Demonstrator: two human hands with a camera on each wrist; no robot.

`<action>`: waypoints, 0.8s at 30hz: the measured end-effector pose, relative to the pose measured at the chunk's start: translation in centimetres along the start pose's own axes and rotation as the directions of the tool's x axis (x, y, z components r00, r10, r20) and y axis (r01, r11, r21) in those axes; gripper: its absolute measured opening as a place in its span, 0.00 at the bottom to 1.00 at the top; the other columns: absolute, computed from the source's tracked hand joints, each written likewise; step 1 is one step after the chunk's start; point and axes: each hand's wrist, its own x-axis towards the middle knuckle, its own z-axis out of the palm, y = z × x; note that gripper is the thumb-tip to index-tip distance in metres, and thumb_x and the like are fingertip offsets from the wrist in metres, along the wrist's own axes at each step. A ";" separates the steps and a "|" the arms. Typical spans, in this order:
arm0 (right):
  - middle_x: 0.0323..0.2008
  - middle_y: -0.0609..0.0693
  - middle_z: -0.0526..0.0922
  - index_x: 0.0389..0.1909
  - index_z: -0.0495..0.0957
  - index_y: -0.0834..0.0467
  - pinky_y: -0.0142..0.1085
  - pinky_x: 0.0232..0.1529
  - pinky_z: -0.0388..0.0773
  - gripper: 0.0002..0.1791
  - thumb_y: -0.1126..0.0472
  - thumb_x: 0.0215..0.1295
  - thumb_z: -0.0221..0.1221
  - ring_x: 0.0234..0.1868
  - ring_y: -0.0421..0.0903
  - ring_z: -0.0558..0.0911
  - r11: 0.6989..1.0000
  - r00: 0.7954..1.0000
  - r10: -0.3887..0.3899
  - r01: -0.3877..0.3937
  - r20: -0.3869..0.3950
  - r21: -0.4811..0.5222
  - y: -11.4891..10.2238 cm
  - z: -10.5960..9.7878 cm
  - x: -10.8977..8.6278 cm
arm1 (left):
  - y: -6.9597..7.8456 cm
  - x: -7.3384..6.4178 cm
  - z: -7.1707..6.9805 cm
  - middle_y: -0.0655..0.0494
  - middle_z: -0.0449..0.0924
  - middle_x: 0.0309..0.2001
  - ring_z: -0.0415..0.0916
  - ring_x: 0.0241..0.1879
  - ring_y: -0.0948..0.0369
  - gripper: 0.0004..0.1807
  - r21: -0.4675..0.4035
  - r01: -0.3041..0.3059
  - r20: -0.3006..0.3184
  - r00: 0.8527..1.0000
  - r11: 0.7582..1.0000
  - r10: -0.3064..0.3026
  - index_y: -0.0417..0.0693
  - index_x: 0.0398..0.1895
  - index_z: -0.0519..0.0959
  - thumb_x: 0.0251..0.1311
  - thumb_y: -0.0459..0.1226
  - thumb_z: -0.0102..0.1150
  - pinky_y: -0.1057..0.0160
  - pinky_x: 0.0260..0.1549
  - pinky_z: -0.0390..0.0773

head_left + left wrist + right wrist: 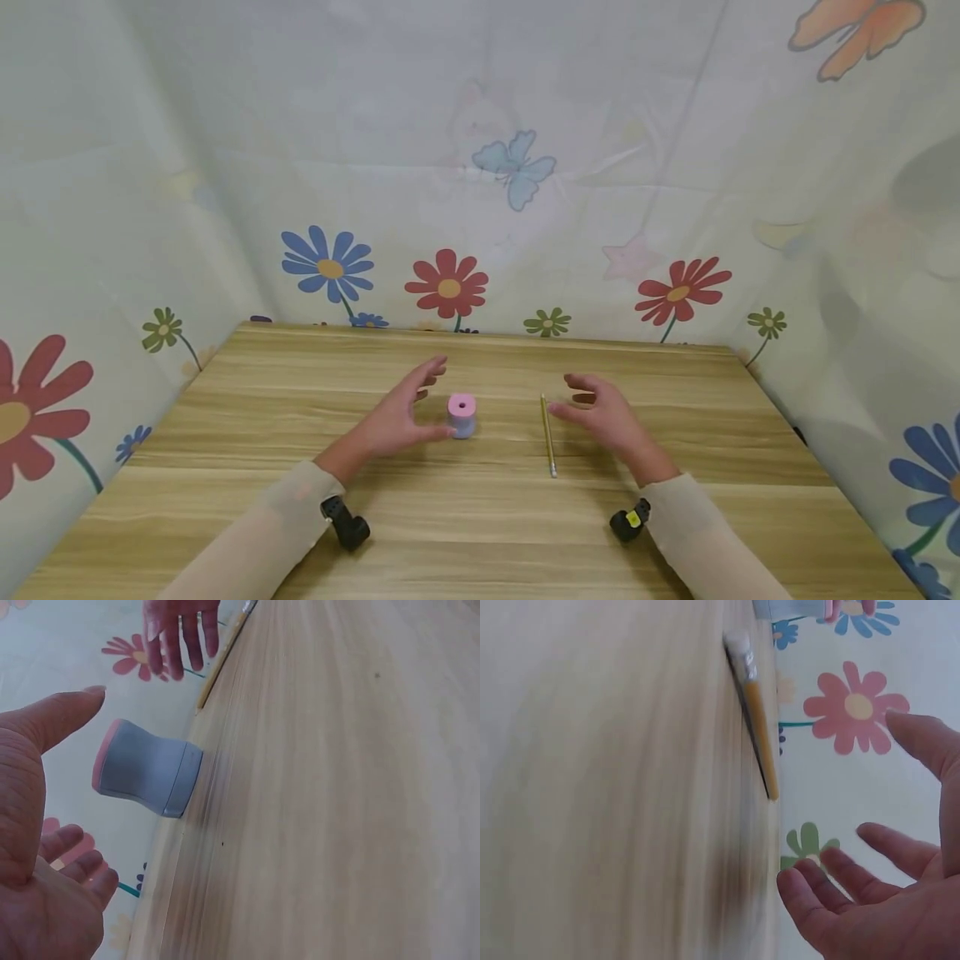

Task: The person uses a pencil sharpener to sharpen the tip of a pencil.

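Observation:
A pencil sharpener [462,415] stands upright on the table, with a pink top that has a round hole and a grey-blue body. My left hand [393,417] is held round its left side, thumb and fingers spread apart; in the left wrist view a gap shows between the hand and the sharpener [146,769]. To the right lies a yellow pencil [548,437], its white eraser end toward me. Just right of the pencil my right hand [603,417] hovers with loosely bent, parted fingers, holding nothing. The right wrist view shows the pencil [757,724] lying apart from that hand.
The wood-grain table [465,525] ends at a pale curtain [390,167] printed with flowers and butterflies, which also runs along both sides. A black wrist camera [347,523] is strapped to the left sleeve, and another camera [630,521] to the right.

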 end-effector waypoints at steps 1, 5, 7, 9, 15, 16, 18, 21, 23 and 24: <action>0.73 0.62 0.70 0.73 0.67 0.62 0.56 0.67 0.74 0.43 0.46 0.63 0.70 0.69 0.63 0.75 1.000 1.000 0.003 -0.003 0.002 0.004 -0.2 0.1 0.0 | 0.0 0.1 0.1 0.50 0.61 0.77 0.62 0.75 0.46 0.59 0.001 -0.002 -0.001 1.000 1.000 0.002 0.58 0.82 0.52 0.50 0.49 0.80 0.43 0.72 0.65; 0.71 0.63 0.72 0.72 0.68 0.63 0.54 0.65 0.75 0.42 0.47 0.63 0.70 0.67 0.62 0.77 0.999 0.999 0.033 -0.033 0.010 0.014 -0.7 0.5 0.0 | 0.0 0.3 0.5 0.50 0.65 0.75 0.64 0.74 0.47 0.57 -0.007 0.008 -0.007 1.000 1.000 -0.008 0.57 0.81 0.54 0.50 0.49 0.80 0.44 0.72 0.66; 0.71 0.62 0.73 0.72 0.68 0.63 0.54 0.64 0.76 0.42 0.47 0.63 0.70 0.67 0.62 0.77 0.998 0.998 0.056 -0.056 0.016 0.016 -0.8 0.8 0.1 | 0.0 0.4 0.6 0.50 0.66 0.73 0.65 0.73 0.48 0.57 -0.012 0.014 -0.005 1.000 1.000 -0.014 0.56 0.80 0.56 0.50 0.49 0.80 0.45 0.72 0.67; 0.70 0.62 0.74 0.72 0.69 0.63 0.53 0.64 0.77 0.41 0.48 0.64 0.70 0.67 0.61 0.77 0.997 0.997 0.077 -0.077 0.017 0.014 -0.9 1.1 0.2 | 0.0 0.4 0.7 0.49 0.67 0.72 0.66 0.73 0.48 0.55 -0.023 0.020 0.001 1.000 1.000 -0.020 0.54 0.80 0.57 0.51 0.49 0.79 0.45 0.71 0.67; 0.64 0.65 0.78 0.69 0.72 0.66 0.49 0.57 0.82 0.39 0.49 0.62 0.71 0.60 0.57 0.82 0.989 0.990 0.143 -0.143 0.017 0.021 -1.4 1.7 0.3 | 0.1 0.6 1.1 0.45 0.70 0.69 0.69 0.69 0.47 0.51 -0.062 0.038 0.007 0.999 0.997 -0.038 0.47 0.78 0.61 0.53 0.46 0.79 0.45 0.71 0.68; 0.64 0.65 0.78 0.68 0.72 0.67 0.48 0.56 0.82 0.39 0.50 0.62 0.71 0.58 0.56 0.82 0.988 0.988 0.153 -0.154 0.015 0.026 -1.5 1.8 0.3 | 0.1 0.7 1.2 0.44 0.71 0.69 0.70 0.68 0.47 0.50 -0.065 0.043 0.004 0.999 0.997 -0.043 0.46 0.77 0.62 0.53 0.45 0.78 0.44 0.71 0.68; 0.63 0.65 0.79 0.68 0.72 0.67 0.46 0.54 0.83 0.39 0.51 0.62 0.71 0.54 0.53 0.83 0.986 0.986 0.168 -0.169 0.013 0.013 -1.6 1.9 0.4 | 0.1 0.7 1.3 0.45 0.72 0.67 0.72 0.66 0.49 0.48 -0.061 0.053 -0.004 0.999 0.997 -0.054 0.46 0.76 0.63 0.54 0.44 0.78 0.45 0.70 0.69; 0.60 0.65 0.80 0.66 0.72 0.69 0.45 0.51 0.85 0.38 0.53 0.61 0.72 0.48 0.50 0.85 0.981 0.981 0.196 -0.196 0.012 -0.001 -1.8 2.0 0.4 | 0.2 0.9 1.5 0.47 0.74 0.65 0.74 0.64 0.51 0.46 -0.053 0.066 -0.012 0.998 0.996 -0.067 0.47 0.74 0.66 0.54 0.44 0.78 0.46 0.69 0.70; 0.58 0.65 0.80 0.65 0.72 0.71 0.43 0.49 0.85 0.38 0.54 0.61 0.72 0.44 0.49 0.86 0.977 0.977 0.213 -0.213 0.017 -0.003 -1.9 2.0 0.4 | 0.3 1.0 1.6 0.48 0.75 0.63 0.74 0.63 0.51 0.45 -0.048 0.072 -0.014 0.997 0.996 -0.073 0.47 0.73 0.67 0.53 0.44 0.79 0.46 0.69 0.71; 0.58 0.65 0.80 0.65 0.72 0.72 0.43 0.49 0.86 0.37 0.55 0.61 0.72 0.43 0.48 0.86 0.975 0.975 0.223 -0.223 0.019 0.007 -2.0 2.1 0.4 | 0.3 1.0 1.6 0.49 0.76 0.63 0.74 0.63 0.52 0.45 -0.048 0.076 -0.015 0.997 0.996 -0.077 0.47 0.73 0.68 0.52 0.44 0.79 0.46 0.69 0.71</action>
